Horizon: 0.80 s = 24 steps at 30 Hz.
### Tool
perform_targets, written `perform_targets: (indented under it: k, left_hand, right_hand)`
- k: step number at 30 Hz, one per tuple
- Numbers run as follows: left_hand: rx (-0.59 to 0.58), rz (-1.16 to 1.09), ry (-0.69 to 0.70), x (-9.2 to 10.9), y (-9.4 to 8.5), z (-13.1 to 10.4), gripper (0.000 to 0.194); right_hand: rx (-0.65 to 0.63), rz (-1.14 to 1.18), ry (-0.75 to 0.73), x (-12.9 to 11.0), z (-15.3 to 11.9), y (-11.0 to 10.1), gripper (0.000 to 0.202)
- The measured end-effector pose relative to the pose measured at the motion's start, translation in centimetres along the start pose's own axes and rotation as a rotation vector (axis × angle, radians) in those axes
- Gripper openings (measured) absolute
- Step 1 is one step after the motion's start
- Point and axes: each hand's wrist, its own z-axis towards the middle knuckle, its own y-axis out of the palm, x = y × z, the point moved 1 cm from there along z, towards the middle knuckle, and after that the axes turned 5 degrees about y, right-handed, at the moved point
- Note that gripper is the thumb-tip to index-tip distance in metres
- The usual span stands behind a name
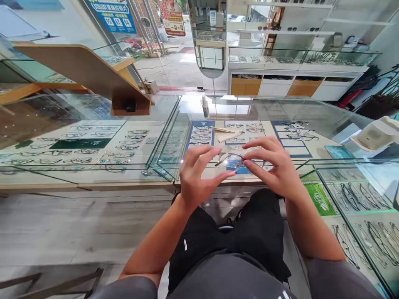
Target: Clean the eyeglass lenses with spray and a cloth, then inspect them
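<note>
A pair of thin-framed glasses point(231, 155) is held up above the front edge of the glass counter. My right hand point(274, 166) pinches it at the frame with thumb and fingers. My left hand point(199, 172) is at the other side, its thumb near the lower rim of a lens and its fingers bent but apart; whether it touches the frame is hard to see. Behind the hands, on the glass top, lie a beige cloth point(225, 133) and a small white spray bottle point(205, 107).
Glass display counters point(162, 141) full of glasses run left and right. A wooden-framed mirror or board point(81, 66) stands at the left. At the right are a beige device point(375, 133) and a green packet point(320, 199). A stool point(62, 286) shows at bottom left.
</note>
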Motion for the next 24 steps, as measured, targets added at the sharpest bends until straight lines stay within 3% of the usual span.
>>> perform_targets:
  k: [7,15,20,24]
  left_hand:
    - [-0.102,-0.303,-0.197,1.9,0.4,-1.5,0.076]
    - [-0.28,-0.783,-0.471,1.9,1.9,-2.2,0.072]
    - [-0.347,-0.895,-0.464,1.4,3.1,-1.7,0.075]
    - [-0.335,-0.742,-0.331,-1.5,5.1,1.1,0.073]
  right_hand:
    - [-0.229,0.407,0.273,1.6,-1.9,0.0,0.013]
    - [-0.462,0.912,0.629,4.3,-3.5,1.2,0.029]
    - [-0.395,0.917,0.708,5.4,-4.7,1.1,0.028]
    - [-0.14,0.787,0.764,7.9,-5.1,-1.1,0.021]
